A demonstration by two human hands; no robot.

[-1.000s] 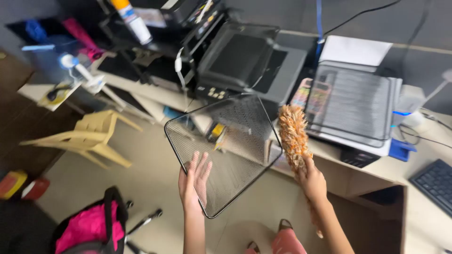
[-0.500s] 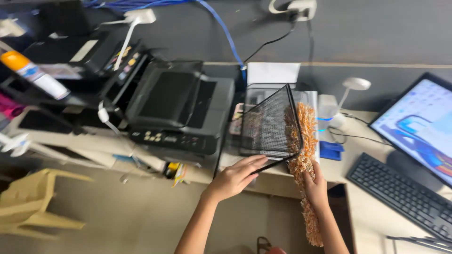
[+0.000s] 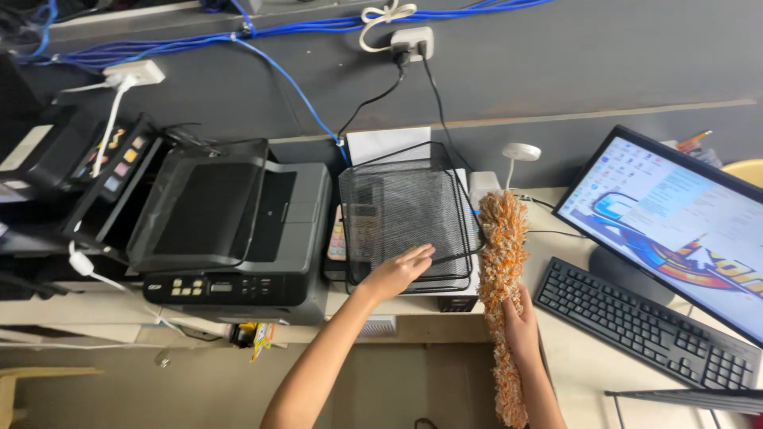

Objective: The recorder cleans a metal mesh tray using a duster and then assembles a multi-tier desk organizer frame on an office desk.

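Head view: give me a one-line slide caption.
Left hand rests on a black wire-mesh desk tray beside a dark grey printer, while the right hand grips a fluffy orange-and-white duster.

I'm looking down at an office workstation. A monitor point(image 3: 671, 226) and black keyboard point(image 3: 644, 322) share the tabletop point(image 3: 580, 369) with a grey printer point(image 3: 238, 230) and a mesh paper tray point(image 3: 405, 210). Blue network cables point(image 3: 278, 67) and wall sockets point(image 3: 411, 40) run behind.

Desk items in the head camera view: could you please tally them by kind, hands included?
Hands: 2, left hand on the black mesh tray, right hand gripping the orange duster
Mesh trays: 1
Dusters: 1
Printers: 1
Keyboards: 1
Monitors: 1
Total: 7
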